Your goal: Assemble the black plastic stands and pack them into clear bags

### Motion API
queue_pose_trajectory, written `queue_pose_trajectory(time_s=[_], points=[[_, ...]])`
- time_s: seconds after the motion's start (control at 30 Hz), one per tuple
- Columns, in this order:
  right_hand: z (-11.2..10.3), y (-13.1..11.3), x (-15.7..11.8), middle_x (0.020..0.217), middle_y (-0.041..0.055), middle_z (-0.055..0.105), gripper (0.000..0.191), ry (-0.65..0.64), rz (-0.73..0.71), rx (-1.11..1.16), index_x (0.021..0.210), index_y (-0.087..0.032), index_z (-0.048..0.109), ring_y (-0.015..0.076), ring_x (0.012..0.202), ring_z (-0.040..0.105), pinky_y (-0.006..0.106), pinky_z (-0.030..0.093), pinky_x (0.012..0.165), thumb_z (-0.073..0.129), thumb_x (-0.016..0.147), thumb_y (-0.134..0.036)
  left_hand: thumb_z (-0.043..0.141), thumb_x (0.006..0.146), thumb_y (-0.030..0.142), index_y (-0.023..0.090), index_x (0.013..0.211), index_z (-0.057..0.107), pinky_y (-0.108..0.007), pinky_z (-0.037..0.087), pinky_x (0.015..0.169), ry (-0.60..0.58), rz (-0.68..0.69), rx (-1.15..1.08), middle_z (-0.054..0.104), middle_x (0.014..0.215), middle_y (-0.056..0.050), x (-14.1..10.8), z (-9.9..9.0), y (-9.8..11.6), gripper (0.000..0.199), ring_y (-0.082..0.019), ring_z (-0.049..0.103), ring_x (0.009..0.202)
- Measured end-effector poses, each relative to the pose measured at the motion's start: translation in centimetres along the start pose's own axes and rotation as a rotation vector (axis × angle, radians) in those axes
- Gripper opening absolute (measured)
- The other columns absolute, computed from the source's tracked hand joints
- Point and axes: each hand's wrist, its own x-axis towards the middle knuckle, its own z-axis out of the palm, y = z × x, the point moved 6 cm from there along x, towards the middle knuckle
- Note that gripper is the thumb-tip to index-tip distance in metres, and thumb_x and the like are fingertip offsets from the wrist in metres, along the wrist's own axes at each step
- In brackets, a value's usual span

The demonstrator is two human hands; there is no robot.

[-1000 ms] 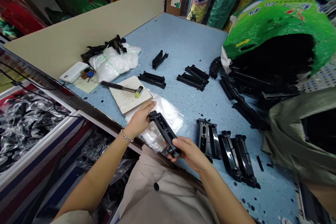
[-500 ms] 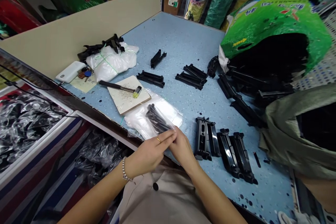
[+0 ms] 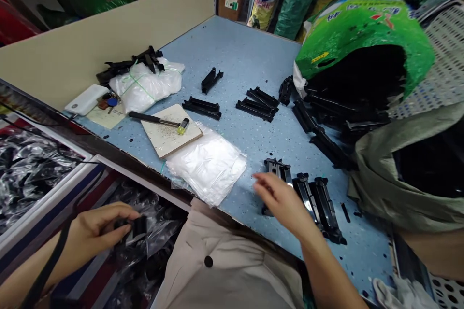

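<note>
My left hand (image 3: 105, 227) is low at the left, over a striped bag (image 3: 85, 277) beside the table. Its thumb and forefinger are curled at the end of a black plastic part (image 3: 139, 228) in clear film; most of that part is hidden among similar wrapped pieces. Above the near side of the table, my right hand (image 3: 284, 200) is open, fingers slightly bent and holding nothing. It partly covers a row of black plastic parts (image 3: 328, 210). Between the hands lies a stack of clear plastic bags (image 3: 210, 164), flat near the table edge.
A hammer (image 3: 155, 119) lies on a square board (image 3: 170, 140). More black parts (image 3: 201, 107) are spread over the blue table (image 3: 239, 48). A green sack (image 3: 366, 29) and an olive sack (image 3: 373, 169) stand at the right. A white tub (image 3: 78, 169) holds wrapped pieces.
My hands have separated. The left moved down and left over the striped bag, away from the stack where the bagged black part was; the right moved right toward the row of parts.
</note>
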Motion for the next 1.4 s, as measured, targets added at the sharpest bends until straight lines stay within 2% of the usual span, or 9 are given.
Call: queue_pose_trajectory(time_s=[0.1,0.17,0.33,0.5,0.67,0.87,1.0,1.2,1.4], points=[[-2.6,3.9,0.2,0.117,0.0145,0.059,0.039,0.189,0.137,-0.452,0.130,-0.019,0.053,0.0278,0.094,0.062,0.038,0.051,0.070,0.039,0.094,-0.023,0.063,0.062,0.046,0.023,0.081,0.074,-0.027,0.053,0.058,-0.171,-0.142,0.023,0.075,0.080,-0.004,1.5,2.7,-4.5,0.031,-0.023,0.068,0.070],[-2.5,5.0,0.6,0.123,0.0150,0.055,0.053,0.152,0.058,-0.633,0.135,-0.022,0.049,0.0282,0.099,0.060,0.035,0.050,0.069,0.035,0.087,-0.006,0.062,0.064,0.044,0.021,0.081,0.073,-0.028,0.054,0.065,-0.156,-0.154,0.046,0.075,0.081,-0.005,2.8,4.2,-4.1,0.031,-0.025,0.069,0.079],[-1.7,4.8,2.4,0.130,0.0129,0.049,0.067,0.055,-0.237,-0.830,0.131,-0.028,0.054,0.0295,0.109,0.053,0.039,0.048,0.084,0.039,0.076,0.006,0.051,0.083,0.045,0.019,0.088,0.067,-0.028,0.052,0.070,0.033,0.174,-0.033,0.070,0.083,-0.004,5.9,7.9,6.5,0.030,-0.019,0.065,0.076],[-2.4,4.3,5.5,0.113,0.0117,0.057,0.042,-0.139,-0.346,-0.739,0.128,-0.028,0.059,0.0276,0.101,0.055,0.040,0.048,0.083,0.056,0.087,-0.020,0.054,0.086,0.029,0.016,0.092,0.066,-0.032,0.050,0.070,0.204,0.477,0.289,0.064,0.099,-0.013,9.5,12.0,14.9,0.018,-0.024,0.060,0.092],[-3.0,4.6,7.5,0.103,0.0111,0.063,0.032,-0.207,-0.285,-0.601,0.119,-0.024,0.065,0.0257,0.100,0.057,0.039,0.047,0.086,0.046,0.094,-0.030,0.063,0.077,0.025,0.018,0.065,0.057,-0.026,0.042,0.059,0.097,0.319,-0.001,0.060,0.073,-0.002,13.2,11.6,13.7,0.016,-0.014,0.055,0.065],[-1.2,4.0,6.6,0.142,0.0097,0.046,0.058,-0.233,-0.373,-0.575,0.137,-0.029,0.048,0.0309,0.130,0.039,0.046,0.042,0.097,0.050,0.081,-0.013,0.067,0.072,0.043,0.018,0.064,0.058,-0.023,0.030,0.048,-0.124,0.054,-0.473,0.049,0.055,0.004,13.4,10.4,11.6,0.027,-0.009,0.041,0.049],[-0.6,3.1,6.2,0.129,0.0120,0.056,0.060,-0.291,-0.454,-0.612,0.129,-0.024,0.055,0.0310,0.122,0.046,0.048,0.041,0.096,0.054,0.073,-0.004,0.075,0.062,0.038,0.018,0.063,0.057,-0.022,0.028,0.048,-0.079,0.016,-0.518,0.048,0.055,0.005,13.3,10.3,11.6,0.027,-0.008,0.039,0.050],[-3.0,2.6,4.5,0.121,0.0120,0.059,0.047,-0.256,-0.243,0.056,0.125,-0.021,0.055,0.0266,0.107,0.059,0.041,0.049,0.090,0.063,0.082,-0.037,0.076,0.062,0.044,0.019,0.060,0.049,-0.022,0.028,0.046,-0.081,0.010,-0.477,0.045,0.052,0.006,13.4,10.7,11.7,0.037,-0.008,0.037,0.047],[4.4,1.2,0.4,0.085,0.0085,0.070,0.047,-0.560,0.128,1.139,0.111,-0.014,0.059,0.0196,0.070,0.069,0.033,0.057,0.063,0.066,0.080,-0.049,0.063,0.076,0.039,0.017,0.069,0.056,-0.026,0.047,0.058,-0.159,0.058,-0.524,0.059,0.062,0.000,13.6,11.3,12.0,0.024,-0.013,0.056,0.056]])
